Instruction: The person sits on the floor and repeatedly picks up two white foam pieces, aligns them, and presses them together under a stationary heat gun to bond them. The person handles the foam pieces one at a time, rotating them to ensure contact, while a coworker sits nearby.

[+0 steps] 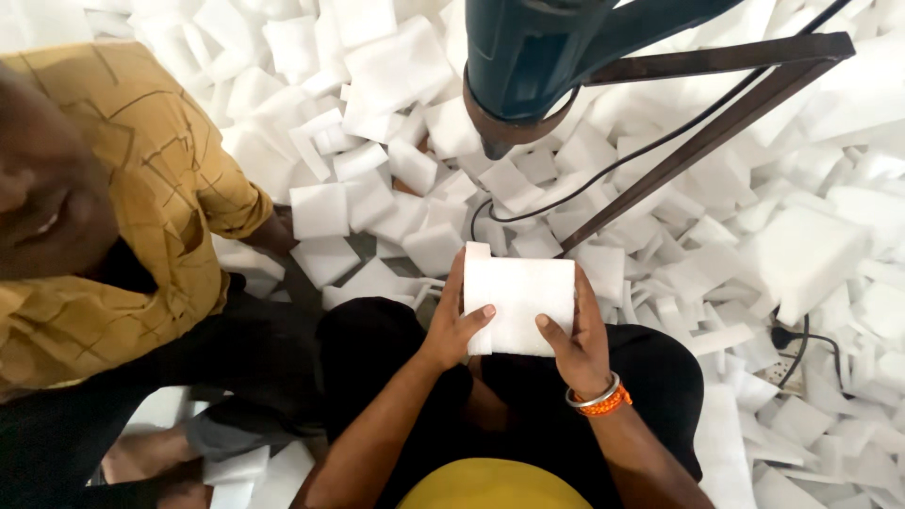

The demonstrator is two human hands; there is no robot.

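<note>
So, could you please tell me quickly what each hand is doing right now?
Left hand: closed on the white foam block, gripping its left edge.
Right hand: closed on the same block's right edge.

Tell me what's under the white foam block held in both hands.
Below the foam block, held by the left hand and right hand, dark trousers show. What lies directly beneath is covered by the block.

Both forearms extend forward from the lower frame, converging in front of the torso above the lap. Left hand (454,325): fingers curled, thumb lying across the top, closed in a grip, palm facing inward. Right hand (580,339): mirrored pose, thumb pointing inward, fingers wrapped out of view, also closed in a grip. Right wrist carries a metal bangle and an orange band. Elbows bent, arms bare.
</note>
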